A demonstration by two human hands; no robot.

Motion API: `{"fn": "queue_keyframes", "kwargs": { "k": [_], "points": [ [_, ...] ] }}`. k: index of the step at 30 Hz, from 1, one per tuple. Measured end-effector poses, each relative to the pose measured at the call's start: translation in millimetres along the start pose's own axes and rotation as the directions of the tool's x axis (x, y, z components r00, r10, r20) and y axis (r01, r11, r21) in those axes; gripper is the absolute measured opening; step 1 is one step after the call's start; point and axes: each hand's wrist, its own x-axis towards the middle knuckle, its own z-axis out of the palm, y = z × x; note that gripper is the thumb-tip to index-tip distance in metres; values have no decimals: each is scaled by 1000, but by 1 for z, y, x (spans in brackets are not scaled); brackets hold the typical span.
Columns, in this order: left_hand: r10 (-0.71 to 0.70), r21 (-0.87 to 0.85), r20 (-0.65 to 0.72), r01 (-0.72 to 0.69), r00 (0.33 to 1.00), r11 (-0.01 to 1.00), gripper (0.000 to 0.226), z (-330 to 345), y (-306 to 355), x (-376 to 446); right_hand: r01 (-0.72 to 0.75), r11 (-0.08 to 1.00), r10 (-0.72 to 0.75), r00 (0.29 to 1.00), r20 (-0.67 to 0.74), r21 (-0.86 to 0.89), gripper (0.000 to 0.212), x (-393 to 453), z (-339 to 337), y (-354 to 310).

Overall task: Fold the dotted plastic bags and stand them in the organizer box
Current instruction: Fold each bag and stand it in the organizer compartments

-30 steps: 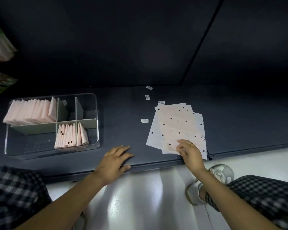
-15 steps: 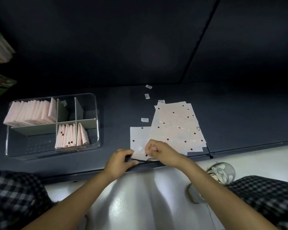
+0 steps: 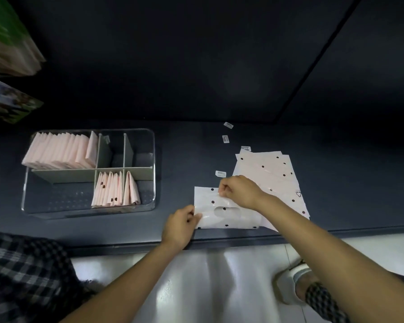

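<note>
You're pinching the dotted bag (image 3: 229,215) with both hands, left hand (image 3: 181,226) at seven o'clock, right hand (image 3: 239,191) at twelve; be keeping edges aligned while creasing.

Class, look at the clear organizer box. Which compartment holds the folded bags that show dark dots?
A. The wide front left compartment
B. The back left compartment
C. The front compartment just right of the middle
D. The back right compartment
C: the folded dotted bags stand in the front compartment just right of the middle of the organizer box; the folded bags at back left show no dots.
</note>
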Motion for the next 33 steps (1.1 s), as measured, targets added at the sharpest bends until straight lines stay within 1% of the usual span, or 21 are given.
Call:
{"fn": "queue_keyframes", "kwargs": {
  "k": [2, 4, 6, 9, 10, 11, 13, 14, 15, 16, 18, 20, 22, 25, 27, 28, 29, 30, 32, 33],
  "points": [
    [-32, 2, -19, 32, 999, 999, 20, 1, 3, 1, -15, 999, 15, 1000, 18, -33, 19, 12, 6, 2],
    [-59, -20, -51, 58, 997, 998, 33, 3, 2, 1, -32, 996, 33, 999, 14, -79, 20, 21, 12, 4],
    [-55, -25, -89, 53, 995, 998, 45, 7, 1, 0, -46, 994, 46, 999, 1, -96, 22, 27, 18, 7],
    [2, 58, -135, 6, 991, 998, 49, 11, -1, -3, -69, 989, 69, 998, -7, -129, 22, 35, 25, 10],
    [59, 125, -172, -38, 983, 991, 49, 11, -2, -6, -76, 988, 76, 997, -6, -135, 22, 37, 27, 10],
    [153, 221, -206, -107, 966, 969, 49, 12, -4, -8, -80, 988, 80, 997, -3, -136, 22, 38, 28, 11],
    [380, 433, -192, -269, 905, 860, 49, 14, -7, -14, -86, 987, 89, 996, 11, -134, 22, 41, 28, 12],
    [470, 501, -148, -344, 870, 794, 52, 14, -8, -17, -89, 987, 92, 996, 20, -133, 23, 42, 28, 13],
    [538, 548, -74, -416, 840, 725, 56, 15, -10, -19, -92, 987, 97, 995, 31, -132, 23, 43, 28, 13],
    [578, 588, 11, -473, 816, 656, 63, 16, -12, -22, -96, 987, 102, 994, 41, -131, 24, 44, 27, 13],
    [577, 657, 163, -525, 800, 542, 76, 18, -17, -26, -105, 987, 113, 992, 61, -126, 24, 46, 26, 13],
    [544, 696, 253, -541, 800, 472, 82, 18, -24, -29, -111, 987, 120, 990, 79, -119, 22, 48, 24, 12],
    [521, 714, 300, -551, 799, 432, 85, 16, -28, -31, -113, 987, 123, 988, 88, -115, 22, 48, 23, 11],
    [459, 742, 342, -536, 820, 403, 86, 12, -29, -30, -117, 988, 127, 987, 95, -101, 24, 46, 21, 9],
    [430, 742, 403, -563, 808, 363, 86, 13, -32, -28, -114, 989, 122, 989, 81, -96, 21, 43, 22, 8],
    [411, 732, 433, -579, 802, 359, 85, 14, -36, -26, -111, 989, 115, 992, 42, -100, 18, 41, 24, 8],
    [388, 723, 450, -584, 804, 371, 84, 15, -37, -25, -102, 989, 99, 994, -34, -111, 16, 36, 27, 8],
    [383, 719, 453, -584, 805, 377, 84, 15, -39, -25, -88, 988, 70, 987, -144, -127, 19, 28, 31, 8],
    [367, 722, 448, -572, 815, 388, 85, 16, -39, -24, -27, 987, -28, 940, -339, -156, 29, 6, 43, 5],
    [363, 724, 447, -569, 818, 390, 85, 17, -39, -23, 34, 983, -102, 916, -387, -179, 31, -9, 51, 1]
  ]
}}
